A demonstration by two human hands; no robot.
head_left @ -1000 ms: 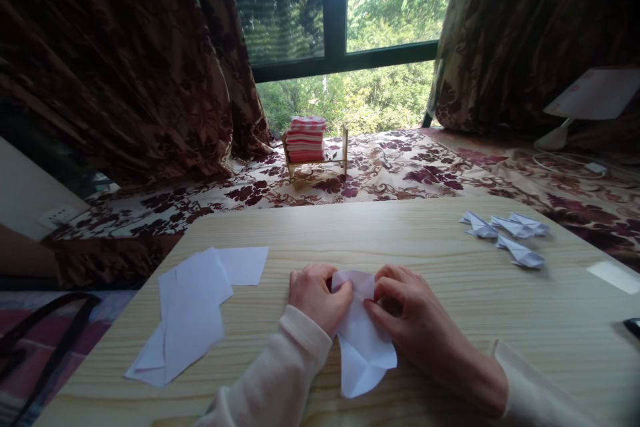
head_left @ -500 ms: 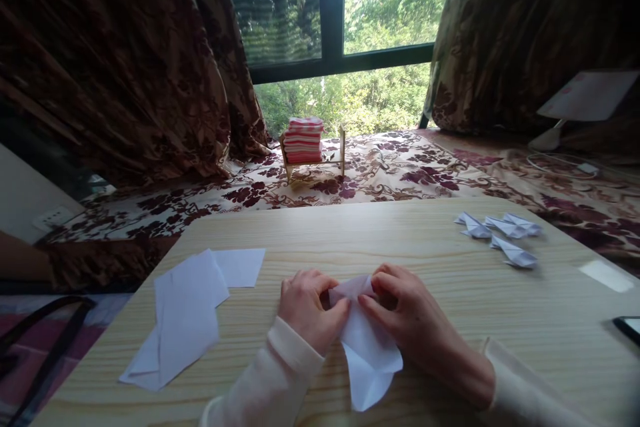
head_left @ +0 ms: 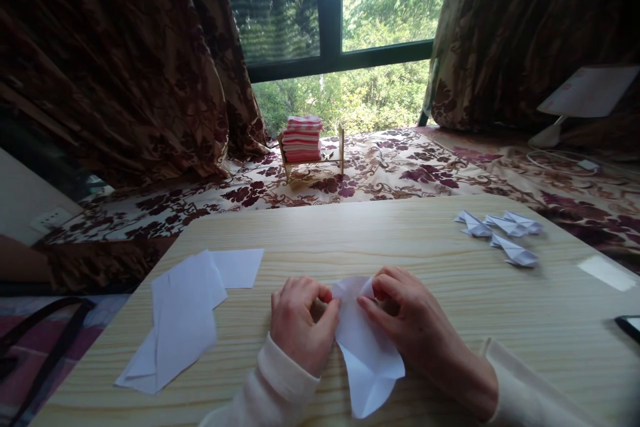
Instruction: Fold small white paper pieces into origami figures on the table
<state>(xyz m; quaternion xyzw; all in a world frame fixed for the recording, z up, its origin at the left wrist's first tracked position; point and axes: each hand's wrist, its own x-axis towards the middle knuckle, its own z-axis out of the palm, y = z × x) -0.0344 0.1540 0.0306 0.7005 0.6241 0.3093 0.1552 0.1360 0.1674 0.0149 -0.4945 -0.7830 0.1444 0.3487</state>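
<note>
A creased sheet of white paper [head_left: 367, 353] lies at the near middle of the wooden table, its lower end flared and lifted. My left hand [head_left: 305, 323] pinches the paper's upper left edge between thumb and fingers. On the opposite side my right hand [head_left: 407, 317] grips the upper right edge, thumb against forefinger. Part of the paper's right edge is hidden behind the right fingers. Over to the left, flat white paper sheets [head_left: 185, 320] overlap in a loose pile. Several small folded paper pieces [head_left: 515, 250] sit at the far right of the table.
The pale wooden table [head_left: 340, 233] stands before a cushioned ledge with floral cloth [head_left: 250, 190]. A small wooden rack [head_left: 342, 150] there bears folded pink-striped cloths [head_left: 303, 139]. A lamp [head_left: 585, 93] stands right. A dark-edged device [head_left: 630, 327] lies at the table's right edge.
My left hand has shifted slightly left, and its fingers have moved out from over the paper's top to its left edge. More of the paper's upper part shows. My right hand stays nearly in place.
</note>
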